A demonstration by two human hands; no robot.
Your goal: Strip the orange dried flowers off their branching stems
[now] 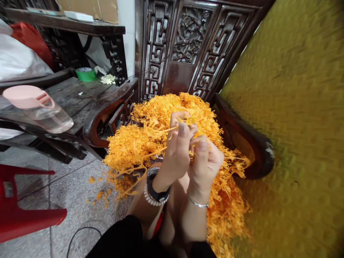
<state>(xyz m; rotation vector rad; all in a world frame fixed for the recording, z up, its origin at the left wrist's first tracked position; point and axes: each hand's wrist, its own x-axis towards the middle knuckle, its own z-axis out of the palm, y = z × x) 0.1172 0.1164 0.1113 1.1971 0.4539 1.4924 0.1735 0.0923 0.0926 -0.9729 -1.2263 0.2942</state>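
Note:
My left hand (177,150) is closed, thumb pressed on the fingers, pinching a thin yellow-orange sprig (153,129) that looks like an artificial flower piece. The sprig's branched end sticks out to the left. Right beside it, my right hand (206,159) is also closed, with thumb against curled fingers. Bits of yellow-orange show at its fingertips, but their shape is mostly hidden. Both hands are held above my lap, in front of a large heap of similar orange sprigs (172,104) piled on a dark wooden chair (94,132).
Left of the heap, a dark wooden bench (80,96) bears a pink-lidded bottle (48,111), green tape (86,74) and pale pieces (108,79). A red plastic stool (34,218) stands on the floor. At right is a yellow textured surface (292,118). A cable (80,231) lies below.

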